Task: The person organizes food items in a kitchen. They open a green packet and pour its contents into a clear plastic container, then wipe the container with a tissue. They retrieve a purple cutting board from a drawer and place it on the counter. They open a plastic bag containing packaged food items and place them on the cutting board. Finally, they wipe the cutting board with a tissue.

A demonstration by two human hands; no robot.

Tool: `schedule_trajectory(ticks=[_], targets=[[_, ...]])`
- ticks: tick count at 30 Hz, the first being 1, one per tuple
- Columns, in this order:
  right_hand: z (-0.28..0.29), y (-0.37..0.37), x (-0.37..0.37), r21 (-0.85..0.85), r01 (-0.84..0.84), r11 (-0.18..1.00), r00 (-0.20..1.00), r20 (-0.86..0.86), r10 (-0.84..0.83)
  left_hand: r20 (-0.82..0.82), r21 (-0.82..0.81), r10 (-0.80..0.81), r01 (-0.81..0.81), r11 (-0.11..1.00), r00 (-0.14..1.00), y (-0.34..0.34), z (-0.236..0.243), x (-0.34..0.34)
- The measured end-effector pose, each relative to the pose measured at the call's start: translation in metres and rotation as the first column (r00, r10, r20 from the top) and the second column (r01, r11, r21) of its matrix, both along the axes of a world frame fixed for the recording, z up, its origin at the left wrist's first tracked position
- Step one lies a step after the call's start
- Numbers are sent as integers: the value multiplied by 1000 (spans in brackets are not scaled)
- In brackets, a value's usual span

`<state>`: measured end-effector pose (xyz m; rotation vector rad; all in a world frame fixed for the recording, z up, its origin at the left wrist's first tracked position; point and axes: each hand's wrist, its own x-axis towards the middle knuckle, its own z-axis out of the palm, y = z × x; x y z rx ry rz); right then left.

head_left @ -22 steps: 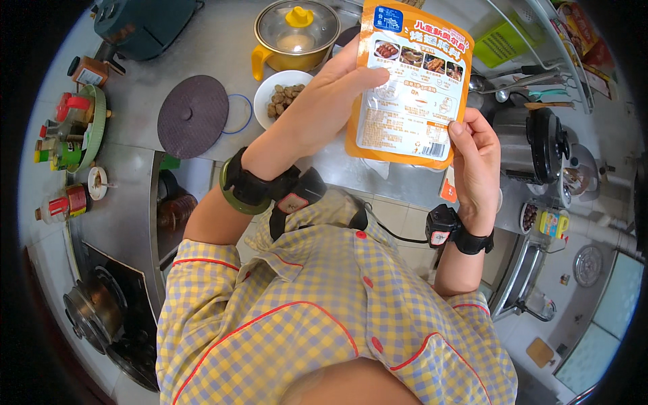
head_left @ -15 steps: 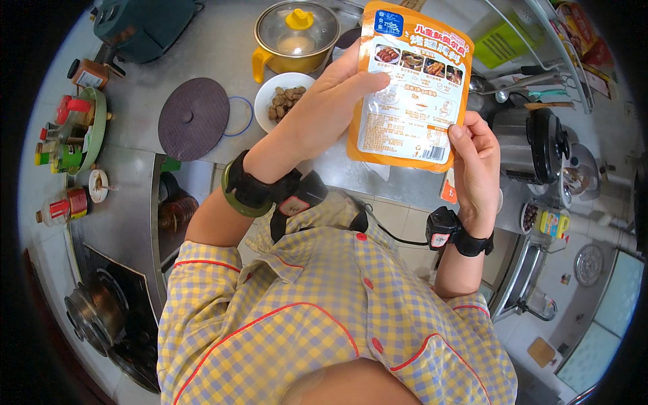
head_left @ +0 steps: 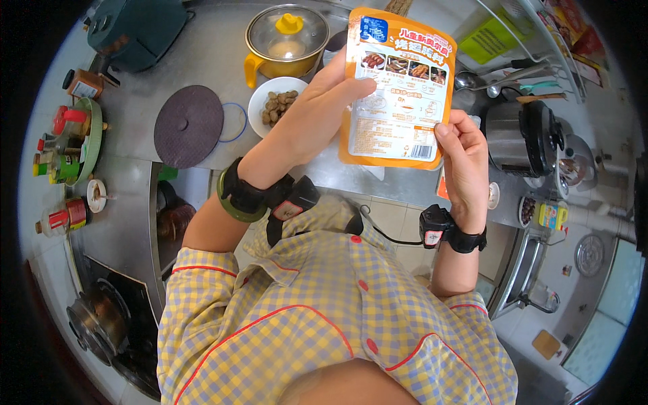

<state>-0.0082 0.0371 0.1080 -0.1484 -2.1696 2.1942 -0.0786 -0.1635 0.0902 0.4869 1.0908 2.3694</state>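
An orange-and-white packet [head_left: 398, 121] with food pictures and printed text is held up in front of me, its printed side facing me. My left hand [head_left: 320, 111] grips its left edge, thumb over the front and fingers mostly hidden behind it. My right hand [head_left: 462, 152] pinches its lower right edge between thumb and curled fingers. Just left of the packet are a yellow-handled steel pot [head_left: 282, 61] with a glass lid and a white bowl [head_left: 256, 118] of small brown pieces.
A steel counter [head_left: 209, 47] bears a dark round mat [head_left: 187, 131], a dark green appliance [head_left: 135, 34] and a tray of condiments [head_left: 92, 152]. A black pressure cooker [head_left: 520, 145] and ladles [head_left: 493, 77] are at right; a stove [head_left: 128, 290] is lower left, a sink [head_left: 509, 283] lower right.
The packet and both hands appear slightly further left and lower in the picture, and the counter items have shifted a little too, as the view moves. The grips are the same.
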Motion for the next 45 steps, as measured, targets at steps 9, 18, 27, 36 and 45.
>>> schedule_trajectory(ticks=[9, 18, 27, 36, 45], targets=[[-24, 8, -10, 24, 16, 1000, 996, 91, -19, 143, -58, -38, 47, 997, 989, 8, -10, -4], [-43, 32, -14, 144, 70, 987, 990, 112, -87, 156, -107, -35, 52, 993, 987, 34, -31, -16], [-31, 46, -16, 420, 285, 862, 957, -182, -228, 164, -190, -13, 44, 981, 986, 56, -23, -21], [-21, 42, -10, 570, 137, 810, 978, -210, -18, -35, -260, -20, 10, 966, 999, 88, -20, -16], [-79, 83, -34, -79, 270, 960, 963, 23, -269, -469, -507, -216, -61, 860, 856, 102, -40, -1]])
